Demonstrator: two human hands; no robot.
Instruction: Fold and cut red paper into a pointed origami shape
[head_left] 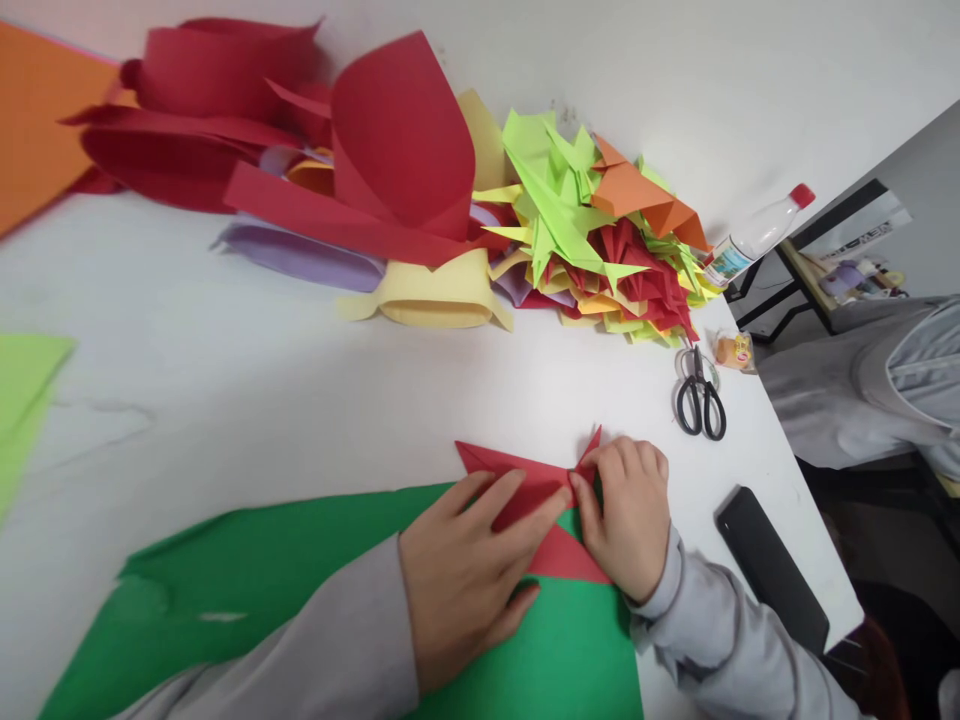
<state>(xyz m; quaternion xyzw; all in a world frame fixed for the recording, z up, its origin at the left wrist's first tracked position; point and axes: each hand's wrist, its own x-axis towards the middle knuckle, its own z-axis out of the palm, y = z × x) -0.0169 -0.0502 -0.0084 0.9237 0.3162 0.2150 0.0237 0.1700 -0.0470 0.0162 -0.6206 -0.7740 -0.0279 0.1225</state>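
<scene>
A folded red paper piece (525, 478) lies on a green sheet (285, 570) on the white table (225, 380). My left hand (469, 575) rests flat on the red paper with fingers stretched out, pressing it down. My right hand (630, 510) has its fingers curled and pinches the red paper's right corner, where a small point sticks up. Grey sleeves cover both my wrists.
Black scissors (701, 398) lie right of my hands, and a black phone (772, 568) lies near the table's right edge. A heap of folded paper shapes (600, 250) and curled red sheets (360, 150) sit at the back. A plastic bottle (754, 237) stands beyond them.
</scene>
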